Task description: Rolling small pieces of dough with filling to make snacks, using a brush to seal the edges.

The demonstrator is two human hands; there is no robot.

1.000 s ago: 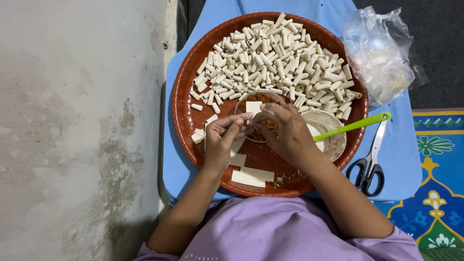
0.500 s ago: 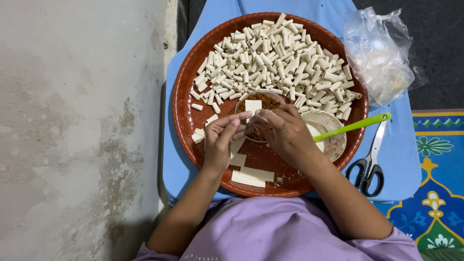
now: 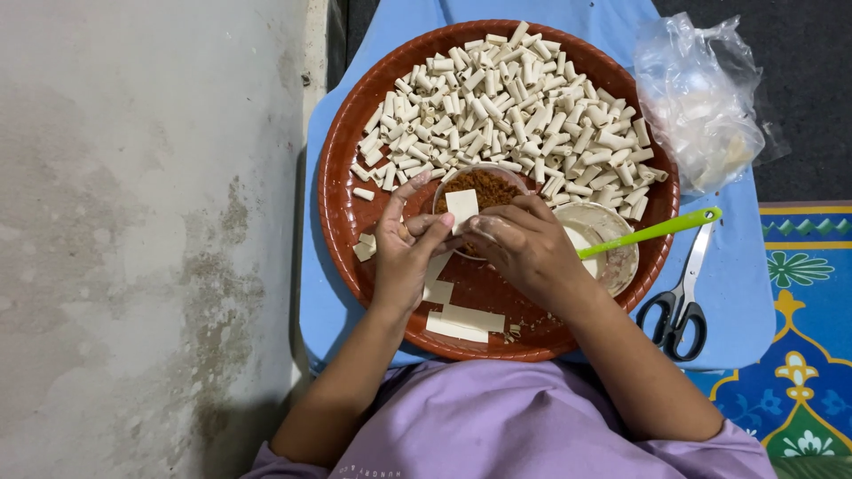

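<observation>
Head cam: left hand [image 3: 404, 253] & right hand [image 3: 524, 248] curled, fingertips pinching small pale wrapper [image 3: 461, 208] over tray [image 3: 342, 195].

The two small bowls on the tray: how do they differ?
The clear bowl holds brown crumbly filling and a pale square wrapper; the other bowl holds whitish paste and a green-handled tool. The clear bowl sits by both hands; the other lies right of the right hand. Both rest on the brown tray.
</observation>
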